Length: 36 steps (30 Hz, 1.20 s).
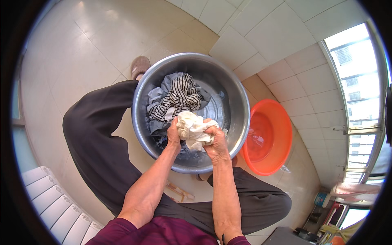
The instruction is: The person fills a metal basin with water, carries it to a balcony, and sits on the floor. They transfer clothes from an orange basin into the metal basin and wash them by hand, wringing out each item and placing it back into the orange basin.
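A large round metal basin (238, 92) stands on the floor between my legs. Over its near part I hold a bunched cream-white cloth (196, 128). My left hand (174, 134) grips its left end, and my right hand (216, 141) is closed round its right end. Just beyond the cloth, at the left of the basin, lies a heap with a black-and-white striped garment (180, 95) on top of grey cloth (159, 127). Some water and suds seem to lie at the basin's bottom.
An orange plastic basin (283, 131) with clear water stands right of the metal one, near the tiled wall (281, 27). A small wooden piece (180, 191) shows on the floor below the metal basin. Kitchen items, among them a dark pan (306, 235), are at lower right.
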Available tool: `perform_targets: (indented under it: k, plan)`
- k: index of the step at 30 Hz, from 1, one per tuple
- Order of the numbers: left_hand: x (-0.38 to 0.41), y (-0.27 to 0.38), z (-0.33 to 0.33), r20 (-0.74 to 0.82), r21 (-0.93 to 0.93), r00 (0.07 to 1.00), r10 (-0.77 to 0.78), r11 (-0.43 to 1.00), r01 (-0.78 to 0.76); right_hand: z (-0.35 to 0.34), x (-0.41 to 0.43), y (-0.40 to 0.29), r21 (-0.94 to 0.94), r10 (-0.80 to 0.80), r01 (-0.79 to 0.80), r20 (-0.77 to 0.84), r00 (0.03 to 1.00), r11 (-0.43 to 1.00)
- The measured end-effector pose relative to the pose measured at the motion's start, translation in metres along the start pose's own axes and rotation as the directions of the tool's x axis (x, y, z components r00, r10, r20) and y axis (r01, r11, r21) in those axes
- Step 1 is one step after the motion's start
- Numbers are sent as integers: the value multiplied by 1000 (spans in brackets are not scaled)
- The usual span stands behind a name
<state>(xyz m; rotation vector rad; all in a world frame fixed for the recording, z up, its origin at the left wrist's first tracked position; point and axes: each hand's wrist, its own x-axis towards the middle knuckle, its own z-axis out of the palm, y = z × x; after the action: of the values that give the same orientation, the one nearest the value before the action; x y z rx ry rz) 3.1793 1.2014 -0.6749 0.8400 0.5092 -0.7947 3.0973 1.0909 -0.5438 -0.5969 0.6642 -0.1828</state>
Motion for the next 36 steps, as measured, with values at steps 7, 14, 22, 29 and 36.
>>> perform_targets:
  k: [7,14,22,29,36]
  plan:
    - [-40,31,36,334,-316,936,-114,922,225,0,0,5,181,-54,76,-124,991,981]
    - [-62,25,44,508,560,819,268,619,-550,-12,-2,15,150,-7,11,-27,1000,989]
    - [-82,7,51,650,536,479,590,91,-839,-22,7,41,82,3,-3,1,1000,997]
    - [-79,7,44,503,653,659,560,254,-714,-18,14,67,-132,-90,57,-257,962,990]
    - [-87,9,50,257,681,733,629,420,-600,-19,16,84,-435,-316,153,-332,889,887]
